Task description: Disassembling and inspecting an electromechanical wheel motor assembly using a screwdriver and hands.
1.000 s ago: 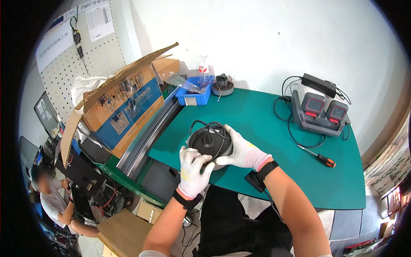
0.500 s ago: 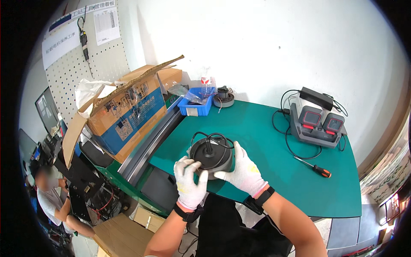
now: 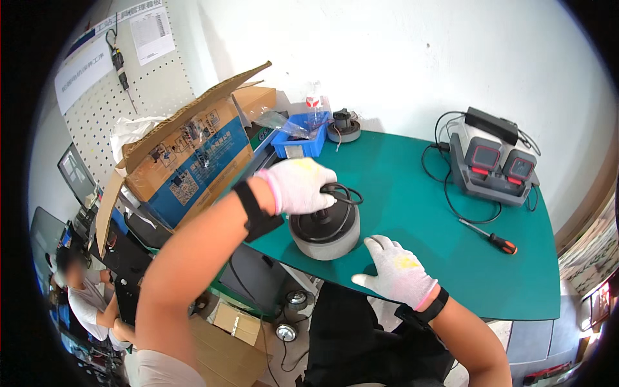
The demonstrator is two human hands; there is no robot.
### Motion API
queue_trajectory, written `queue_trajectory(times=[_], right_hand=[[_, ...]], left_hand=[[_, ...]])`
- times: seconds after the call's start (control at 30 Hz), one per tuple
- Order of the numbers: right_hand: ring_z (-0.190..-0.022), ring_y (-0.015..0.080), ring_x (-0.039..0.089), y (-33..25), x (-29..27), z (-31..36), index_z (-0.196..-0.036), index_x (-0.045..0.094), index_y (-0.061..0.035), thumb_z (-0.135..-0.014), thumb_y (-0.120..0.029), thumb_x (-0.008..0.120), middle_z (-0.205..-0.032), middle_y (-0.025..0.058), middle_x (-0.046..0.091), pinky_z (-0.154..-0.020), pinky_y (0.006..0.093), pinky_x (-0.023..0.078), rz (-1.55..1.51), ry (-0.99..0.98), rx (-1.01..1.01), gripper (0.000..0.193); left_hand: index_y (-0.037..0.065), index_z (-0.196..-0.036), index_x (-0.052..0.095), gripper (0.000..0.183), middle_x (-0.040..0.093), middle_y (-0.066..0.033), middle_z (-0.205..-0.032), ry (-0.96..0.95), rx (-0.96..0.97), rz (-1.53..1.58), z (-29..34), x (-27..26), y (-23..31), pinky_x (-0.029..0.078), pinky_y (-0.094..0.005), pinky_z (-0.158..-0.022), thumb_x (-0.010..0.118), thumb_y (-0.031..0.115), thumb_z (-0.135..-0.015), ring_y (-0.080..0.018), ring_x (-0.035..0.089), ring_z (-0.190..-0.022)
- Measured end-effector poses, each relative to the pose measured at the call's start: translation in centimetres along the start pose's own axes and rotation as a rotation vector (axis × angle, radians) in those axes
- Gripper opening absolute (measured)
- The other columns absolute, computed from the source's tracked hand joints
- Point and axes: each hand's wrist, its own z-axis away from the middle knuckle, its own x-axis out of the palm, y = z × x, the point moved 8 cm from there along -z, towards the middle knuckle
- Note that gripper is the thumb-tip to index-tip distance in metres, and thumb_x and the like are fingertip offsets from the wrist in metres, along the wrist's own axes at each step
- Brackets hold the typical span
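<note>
Gripping the motor (image 3: 324,233) from above, near the table's (image 3: 412,213) front edge.
Left hand (image 3: 298,186) clamps its top by the black cable (image 3: 342,191); right hand (image 3: 394,271) lies flat and empty just beside it. Judging by this, handling is underway; the screwdriver (image 3: 487,236) lies untouched, farther right.

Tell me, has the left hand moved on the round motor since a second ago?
Yes. The left hand went from the round motor's near side to its top, toward the wall.
</note>
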Motion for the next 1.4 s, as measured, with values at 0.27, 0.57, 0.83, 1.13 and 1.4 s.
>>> queue_trajectory(times=[0.27,0.57,0.83,1.13,1.4], right_hand=[[-0.129,0.0350,0.058,0.3,1.6,1.8,-0.124,0.065,-0.0008,-0.083,-0.042,0.081,-0.135,0.0177,0.062,-0.101,0.0481,0.051,0.052,0.182,-0.131,0.061],[-0.133,0.0333,0.056,0.3,1.8,2.8,-0.130,0.064,0.0003,-0.086,-0.041,0.078,-0.140,0.0169,0.061,-0.105,0.0466,0.047,0.079,0.202,-0.102,0.062],[-0.136,0.0327,0.054,0.7,2.6,3.0,-0.130,0.063,0.0000,-0.087,-0.041,0.077,-0.140,0.0163,0.061,-0.108,0.0473,0.046,0.038,0.186,-0.107,0.062],[-0.137,0.0383,0.052,1.3,1.9,2.9,-0.133,0.063,-0.0001,-0.085,-0.034,0.079,-0.144,0.0196,0.059,-0.111,0.0517,0.044,-0.034,0.175,-0.142,0.061],[-0.138,0.0411,0.051,1.3,2.0,3.0,-0.134,0.063,0.0004,-0.083,-0.030,0.081,-0.145,0.0202,0.058,-0.113,0.0528,0.042,-0.072,0.145,-0.147,0.062]], left_hand=[[-0.003,-0.109,0.077,0.099,0.079,-0.0176,-0.094,-0.738,-0.338,0.251,-2.2,3.7,-2.0,0.061,-0.0350,-0.080,0.046,0.089,-0.091,-0.0222,0.076,-0.078],[0.010,-0.097,0.069,0.026,0.065,-0.0075,-0.099,0.039,0.355,-0.739,0.3,-1.4,8.7,0.048,-0.0394,-0.085,0.070,0.034,-0.088,-0.0272,0.062,-0.100],[-0.003,-0.119,0.070,0.037,0.068,-0.0172,-0.112,-0.170,0.636,-1.284,3.1,7.5,9.1,0.048,-0.0419,-0.092,0.058,0.021,-0.093,-0.0319,0.062,-0.112],[0.011,-0.104,0.077,0.022,0.071,-0.0055,-0.105,-0.153,0.117,-1.185,0.7,6.5,4.7,0.053,-0.0451,-0.076,0.064,0.025,-0.092,-0.0261,0.058,-0.115],[0.012,-0.079,0.078,0.012,0.076,-0.0105,-0.078,-0.054,0.210,-0.751,5.1,5.3,3.9,0.060,-0.0428,-0.065,0.068,0.017,-0.082,-0.0307,0.076,-0.074]])
